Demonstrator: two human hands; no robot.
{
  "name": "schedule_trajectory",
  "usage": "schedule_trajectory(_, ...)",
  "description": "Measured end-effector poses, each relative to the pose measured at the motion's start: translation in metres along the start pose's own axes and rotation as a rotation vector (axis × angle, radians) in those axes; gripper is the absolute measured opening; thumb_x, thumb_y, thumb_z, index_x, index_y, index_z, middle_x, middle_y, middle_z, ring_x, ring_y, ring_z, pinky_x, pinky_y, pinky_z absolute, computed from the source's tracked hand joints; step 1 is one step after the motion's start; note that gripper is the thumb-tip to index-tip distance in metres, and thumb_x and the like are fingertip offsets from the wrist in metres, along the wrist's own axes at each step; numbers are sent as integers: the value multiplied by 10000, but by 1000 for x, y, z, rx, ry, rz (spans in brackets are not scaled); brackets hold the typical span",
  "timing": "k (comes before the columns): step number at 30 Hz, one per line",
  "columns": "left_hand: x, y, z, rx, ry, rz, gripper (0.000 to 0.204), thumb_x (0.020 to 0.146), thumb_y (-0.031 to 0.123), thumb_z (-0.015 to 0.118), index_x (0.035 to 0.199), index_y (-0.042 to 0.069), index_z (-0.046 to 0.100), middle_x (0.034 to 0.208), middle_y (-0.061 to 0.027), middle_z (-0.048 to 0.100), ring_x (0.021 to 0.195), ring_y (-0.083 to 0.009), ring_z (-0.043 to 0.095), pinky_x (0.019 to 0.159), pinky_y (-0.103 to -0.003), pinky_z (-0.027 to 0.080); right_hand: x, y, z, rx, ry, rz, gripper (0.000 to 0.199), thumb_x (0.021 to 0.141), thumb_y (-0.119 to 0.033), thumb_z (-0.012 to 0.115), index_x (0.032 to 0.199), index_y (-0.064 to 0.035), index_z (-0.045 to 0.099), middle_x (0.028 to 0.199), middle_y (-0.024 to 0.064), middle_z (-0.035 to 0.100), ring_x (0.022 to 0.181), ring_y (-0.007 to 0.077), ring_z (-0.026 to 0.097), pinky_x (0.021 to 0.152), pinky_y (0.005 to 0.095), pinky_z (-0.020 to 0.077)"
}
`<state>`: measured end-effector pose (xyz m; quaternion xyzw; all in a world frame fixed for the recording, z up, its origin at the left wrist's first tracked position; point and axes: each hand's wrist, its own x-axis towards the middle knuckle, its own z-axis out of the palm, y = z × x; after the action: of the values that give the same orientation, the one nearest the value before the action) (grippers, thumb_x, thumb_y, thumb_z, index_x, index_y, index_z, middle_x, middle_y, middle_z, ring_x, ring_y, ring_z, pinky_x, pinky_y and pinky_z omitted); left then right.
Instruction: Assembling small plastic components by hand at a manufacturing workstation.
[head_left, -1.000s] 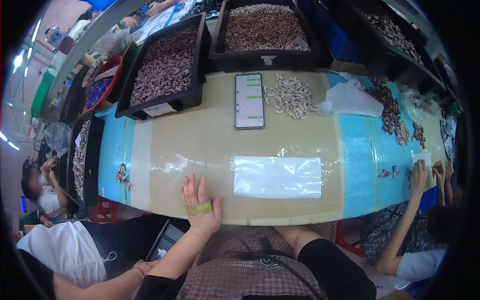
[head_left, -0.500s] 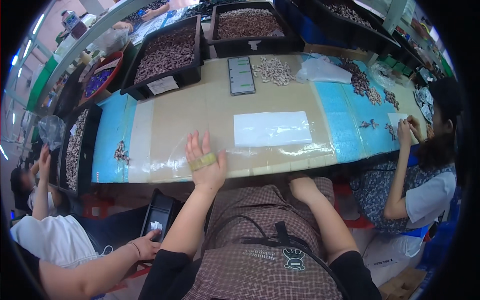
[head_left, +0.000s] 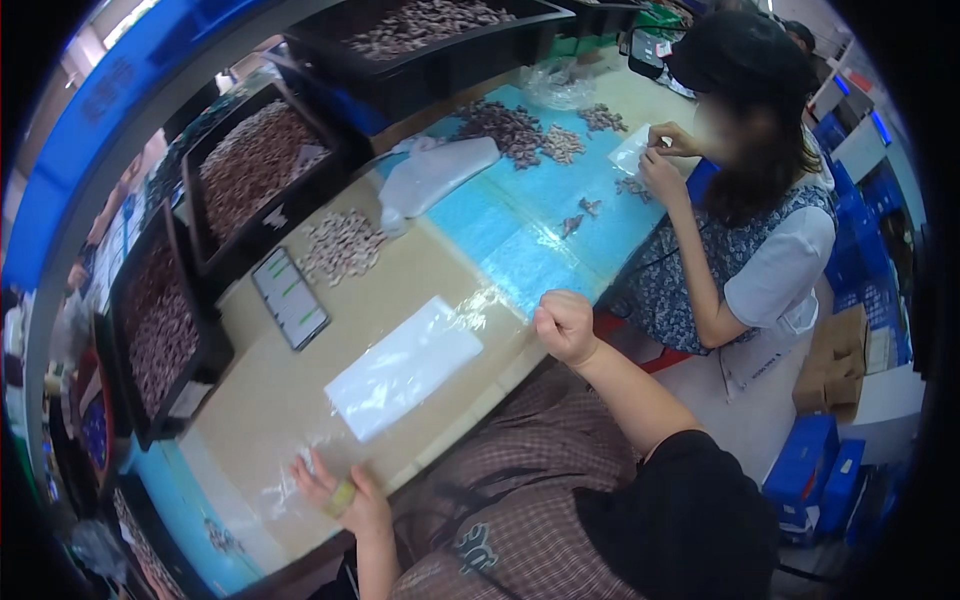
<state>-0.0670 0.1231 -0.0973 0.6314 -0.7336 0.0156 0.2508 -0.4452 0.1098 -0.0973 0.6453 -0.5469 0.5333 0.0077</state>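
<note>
My left hand rests on the tabletop with its fingers spread, a yellow-green band wrapped across it. Just beyond it lies a white rectangular sheet, which the hand does not touch. My right hand is closed in a fist at the table's near edge, by the blue part of the surface; whatever it may hold is hidden. A phone with a lit screen lies past the sheet, beside a heap of small pale pieces.
Black bins of small pieces line the far side. A crumpled white plastic bag and dark piles lie farther right. At the right, a co-worker in a black cap handles a small white sheet.
The view has swung to the right and tilted. My right hand has come up from my lap to the table edge as a fist. My left hand stays open on the table.
</note>
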Motion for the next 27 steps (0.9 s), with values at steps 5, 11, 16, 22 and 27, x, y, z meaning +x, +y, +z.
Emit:
schedule_trajectory(5,1,-16,-1,79,-24,-5,607,941,360,448,1403,-13,319,1440,-276,273,1350,-455,237,1089,-546,216,-5,18,14,82,59,98,267,746,-42,587,539,-43,418,526,103,399,439,280,405,435,376,312)
schedule_trajectory(11,7,-10,11,171,-57,55,570,981,345,385,1384,-52,314,1462,-256,252,1361,-399,254,1105,-500,213,-5,25,1,165,-73,-20,201,722,-83,628,573,-66,494,563,83,458,455,264,451,435,360,337)
schedule_trajectory(16,6,-1,14,87,-19,-22,511,969,279,430,1368,-30,350,1437,-214,298,1342,-365,289,1096,-516,242,17,50,-38,-112,-33,-67,130,753,-76,640,651,-63,561,595,68,518,485,253,498,466,350,388)
schedule_trajectory(22,12,4,8,226,-192,41,573,970,262,489,1385,-73,278,1412,-282,253,1300,-421,313,1053,-520,326,45,104,-84,-482,30,332,193,772,6,659,954,-24,601,879,111,618,787,286,588,687,357,471)
schedule_trajectory(27,9,-10,16,158,-117,25,502,973,265,424,1344,-66,364,1395,-246,339,1294,-382,345,1065,-470,293,55,108,-76,-552,-77,206,383,736,32,669,1103,-39,585,1024,101,614,937,282,571,798,370,459)
